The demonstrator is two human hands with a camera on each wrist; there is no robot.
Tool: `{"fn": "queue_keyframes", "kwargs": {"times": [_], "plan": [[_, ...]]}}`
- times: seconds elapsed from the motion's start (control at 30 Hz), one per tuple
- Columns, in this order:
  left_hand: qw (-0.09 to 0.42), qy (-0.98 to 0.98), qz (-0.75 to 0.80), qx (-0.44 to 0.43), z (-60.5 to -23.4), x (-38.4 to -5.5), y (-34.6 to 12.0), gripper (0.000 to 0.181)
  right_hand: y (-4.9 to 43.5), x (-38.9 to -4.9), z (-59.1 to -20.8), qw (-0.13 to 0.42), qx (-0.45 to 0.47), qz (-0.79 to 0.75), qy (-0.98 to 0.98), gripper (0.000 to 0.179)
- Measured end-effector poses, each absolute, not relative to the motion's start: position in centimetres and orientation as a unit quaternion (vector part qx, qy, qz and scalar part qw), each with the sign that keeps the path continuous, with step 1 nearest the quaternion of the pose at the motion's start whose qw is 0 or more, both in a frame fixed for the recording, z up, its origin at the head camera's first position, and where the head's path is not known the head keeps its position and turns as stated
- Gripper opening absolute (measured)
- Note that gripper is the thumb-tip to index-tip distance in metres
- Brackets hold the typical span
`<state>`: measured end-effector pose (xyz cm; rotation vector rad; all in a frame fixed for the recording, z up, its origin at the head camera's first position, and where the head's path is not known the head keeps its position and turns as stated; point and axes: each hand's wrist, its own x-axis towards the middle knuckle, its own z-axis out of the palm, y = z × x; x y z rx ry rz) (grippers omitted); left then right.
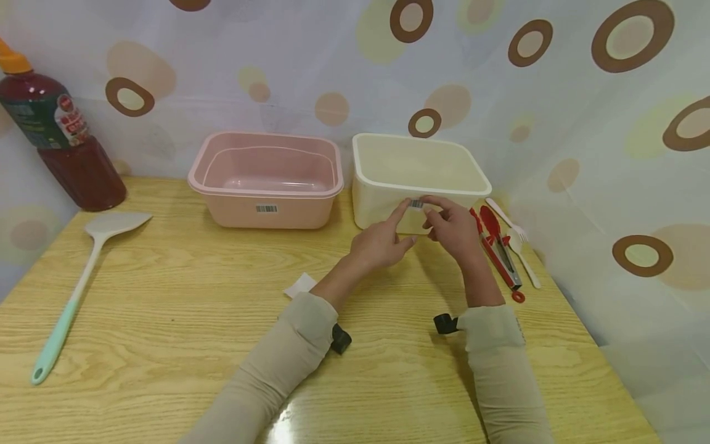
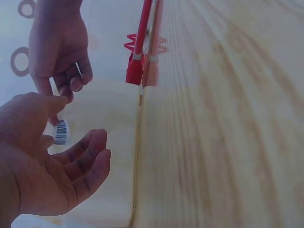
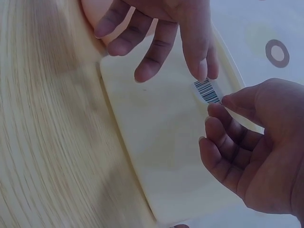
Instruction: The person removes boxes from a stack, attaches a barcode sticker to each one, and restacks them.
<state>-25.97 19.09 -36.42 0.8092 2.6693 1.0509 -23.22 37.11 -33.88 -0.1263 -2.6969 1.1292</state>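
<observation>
A small white barcode sticker (image 1: 416, 204) is in front of the upper front wall of the cream plastic bin (image 1: 383, 203). My left hand (image 1: 379, 243) has thumb and index finger at its left end, pinching it, while the other fingers spread loosely below. From the other side my right hand (image 1: 452, 228) pinches the right end, its remaining fingers curled. In the right wrist view the sticker (image 3: 207, 91) bows slightly between the fingertips, close against the bin wall (image 3: 156, 133). The pink bin (image 1: 233, 209) beside it carries a similar barcode sticker (image 1: 266, 209).
A scrap of white paper (image 1: 301, 285) lies by my left wrist. Right of the cream bin are red-handled tongs (image 1: 501, 259), a pale fork (image 1: 507, 219) and a spoon (image 1: 524, 262). At left are a spatula (image 1: 83, 277) and a large bottle of dark red liquid (image 1: 83, 166).
</observation>
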Motion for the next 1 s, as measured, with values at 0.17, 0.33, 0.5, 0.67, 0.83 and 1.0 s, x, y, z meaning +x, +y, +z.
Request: {"fn": "queue_keyframes", "kwargs": {"times": [0.17, 0.33, 0.5, 0.67, 0.83, 1.0], "plan": [[0.078, 0.893, 0.351, 0.271, -36.44, -26.01, 19.02, 0.079, 37.60, -23.18, -33.94, 0.108, -0.046, 0.372, -0.921, 0.037], [0.076, 0.891, 0.354, 0.274, -36.38, -25.99, 18.92, 0.079, 37.73, -23.16, -34.04, 0.106, -0.048, 0.364, -0.924, 0.036], [0.080, 0.893, 0.350, 0.273, -36.37, -25.90, 18.79, 0.078, 37.55, -23.09, -33.97, 0.085, -0.059, 0.369, -0.924, 0.039], [0.086, 0.893, 0.349, 0.270, -36.39, -25.84, 18.77, 0.079, 37.58, -23.16, -34.19, 0.067, -0.068, 0.360, -0.928, 0.041], [0.099, 0.896, 0.339, 0.269, -36.42, -25.78, 18.74, 0.080, 37.78, -23.36, -34.61, 0.059, -0.067, 0.354, -0.931, 0.040], [0.113, 0.897, 0.334, 0.268, -36.46, -25.81, 18.70, 0.081, 37.68, -23.48, -34.79, 0.053, -0.071, 0.352, -0.932, 0.039]]}}
